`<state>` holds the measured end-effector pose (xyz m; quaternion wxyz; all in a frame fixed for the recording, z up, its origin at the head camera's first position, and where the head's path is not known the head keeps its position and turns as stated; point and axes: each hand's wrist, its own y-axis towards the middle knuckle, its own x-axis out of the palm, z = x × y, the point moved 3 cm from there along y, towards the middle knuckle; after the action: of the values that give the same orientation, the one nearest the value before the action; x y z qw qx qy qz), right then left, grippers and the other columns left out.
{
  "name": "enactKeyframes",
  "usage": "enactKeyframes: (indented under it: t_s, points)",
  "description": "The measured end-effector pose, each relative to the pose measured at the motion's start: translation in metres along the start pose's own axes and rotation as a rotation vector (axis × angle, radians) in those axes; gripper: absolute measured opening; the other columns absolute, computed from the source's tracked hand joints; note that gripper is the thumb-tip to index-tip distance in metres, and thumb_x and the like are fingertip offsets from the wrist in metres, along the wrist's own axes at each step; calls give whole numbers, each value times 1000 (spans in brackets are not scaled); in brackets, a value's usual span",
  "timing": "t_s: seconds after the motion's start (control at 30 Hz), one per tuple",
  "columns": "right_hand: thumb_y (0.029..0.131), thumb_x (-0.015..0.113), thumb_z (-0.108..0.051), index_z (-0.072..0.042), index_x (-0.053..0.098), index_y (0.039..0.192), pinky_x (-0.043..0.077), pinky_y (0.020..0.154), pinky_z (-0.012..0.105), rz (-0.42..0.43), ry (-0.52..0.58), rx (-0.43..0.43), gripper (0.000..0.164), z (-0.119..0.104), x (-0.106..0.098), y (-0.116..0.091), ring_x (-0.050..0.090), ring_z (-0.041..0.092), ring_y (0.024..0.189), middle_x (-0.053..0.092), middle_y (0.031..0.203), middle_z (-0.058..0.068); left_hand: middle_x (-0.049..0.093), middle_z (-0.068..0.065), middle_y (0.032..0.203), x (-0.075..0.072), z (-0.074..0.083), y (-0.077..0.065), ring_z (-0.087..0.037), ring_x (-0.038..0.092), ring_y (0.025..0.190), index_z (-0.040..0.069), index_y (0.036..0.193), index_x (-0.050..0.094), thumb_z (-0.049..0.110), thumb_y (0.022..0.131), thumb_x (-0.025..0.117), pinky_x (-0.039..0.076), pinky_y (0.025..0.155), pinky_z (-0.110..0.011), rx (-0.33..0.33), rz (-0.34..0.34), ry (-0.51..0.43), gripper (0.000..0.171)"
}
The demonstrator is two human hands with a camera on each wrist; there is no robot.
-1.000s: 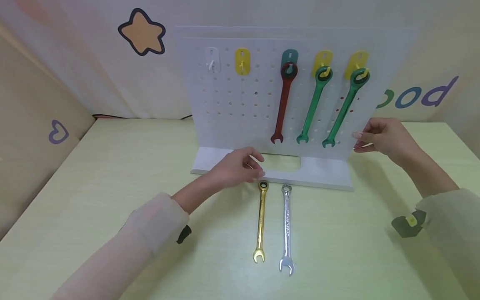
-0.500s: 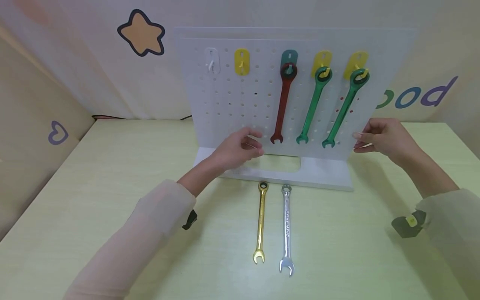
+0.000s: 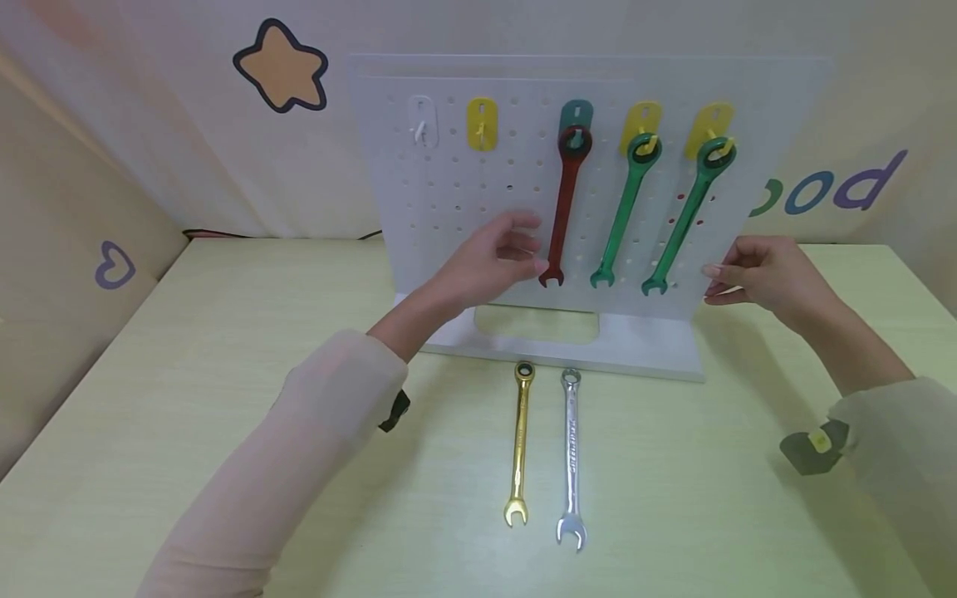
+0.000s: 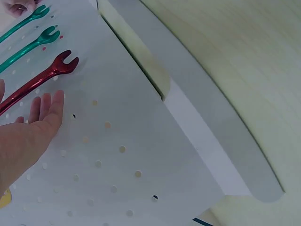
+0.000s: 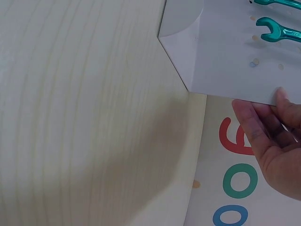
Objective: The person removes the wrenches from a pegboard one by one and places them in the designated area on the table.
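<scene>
**Left hand (image 3: 489,262) right up beside the red wrench (image 3: 562,208)**

Ok, treat the head view as a clock face, going left to right. An orange star (image 3: 280,66) is between 10 and 11 on the pale backdrop (image 3: 172,108), and the tabletop (image 3: 277,316) spreads out below it. Next comes the white pegboard (image 3: 449,187), with a white hook (image 3: 422,123) a bit past 11 and a yellow hook (image 3: 482,124) at 12.

The left hand is near dead center, fingers loosely bent and thumb apart, so that grip isn't wrapped around anything. It's just beside the lower part of the red wrench; can't tell if they touch. The gold wrench (image 3: 520,440) lies on the tabletop between 5 and 6. The red wrench hangs at 1:30 on a green hook (image 3: 576,110), forked end down. Silver wrench (image 3: 572,448) lies at 5, next to the gold one.

Then the first green wrench (image 3: 623,212) hangs at 2, with the second green wrench (image 3: 684,220) just past it. The right hand (image 3: 770,278) is at 3, its grip pinching the pegboard's side edge.
</scene>
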<state>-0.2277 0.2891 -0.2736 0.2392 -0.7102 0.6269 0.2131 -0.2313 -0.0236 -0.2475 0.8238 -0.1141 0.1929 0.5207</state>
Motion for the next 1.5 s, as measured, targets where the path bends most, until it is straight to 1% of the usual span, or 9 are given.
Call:
enactKeyframes:
  t_s: [0.07,0.27,0.5,0.77,0.97,1.13,1.23,1.37,1.5]
  points:
    - [92,55,-15,10,51,102,55,68,28,-1,-2,0,27,0,0,0,65,12,71,65,83,2,53,-3,121,1,3,1,-12,49,110,14,136,37,16,90,59,44,89,-23,8,2,9,51]
    - [91,55,-15,11,51,102,55,70,32,-1,12,2,28,1,0,1,65,12,72,65,83,1,50,-3,126,1,14,4,-12,47,113,16,139,31,13,91,57,43,91,-23,50,-4,-12,55]
    - [91,56,-14,11,52,105,55,71,35,-2,19,-5,29,2,0,1,65,13,72,65,84,-1,48,-2,128,1,27,9,-11,46,115,18,141,27,11,90,58,43,92,-28,113,6,-32,61]
    - [91,56,-14,11,52,100,55,70,34,-5,28,-11,27,1,0,1,65,13,71,65,82,1,44,-2,135,0,33,10,-10,43,120,20,144,21,10,90,58,44,93,-29,122,-38,-47,66]
    - [91,56,-13,11,53,102,55,70,35,-2,40,-11,26,0,0,2,65,13,71,65,82,-2,51,-4,127,-3,36,9,-9,47,115,17,143,24,11,91,56,43,93,-28,135,-44,-44,62]
    - [91,56,-14,11,51,106,55,70,34,-9,39,-6,29,0,0,2,65,12,72,64,84,-3,57,-8,116,-5,39,7,-11,54,105,14,140,31,10,91,56,44,91,-26,142,-34,-56,55]
    - [91,56,-14,11,50,109,55,71,35,-10,31,-3,31,0,0,2,65,12,72,64,86,-5,60,-9,108,-5,40,6,-13,58,99,12,137,35,8,91,55,46,88,-25,149,-17,-78,51]
    - [91,56,-16,11,50,109,55,71,34,-13,21,-2,33,-1,1,2,65,11,72,64,87,-3,61,-10,103,-5,41,5,-15,60,93,11,134,39,6,91,55,49,83,-24,155,-4,-117,47]
    - [91,56,-15,11,51,105,55,70,32,-16,22,-4,30,-2,1,2,65,12,72,64,84,-2,61,-11,100,-3,42,3,-17,60,90,10,132,40,4,90,55,52,78,-25,158,-3,-141,45]
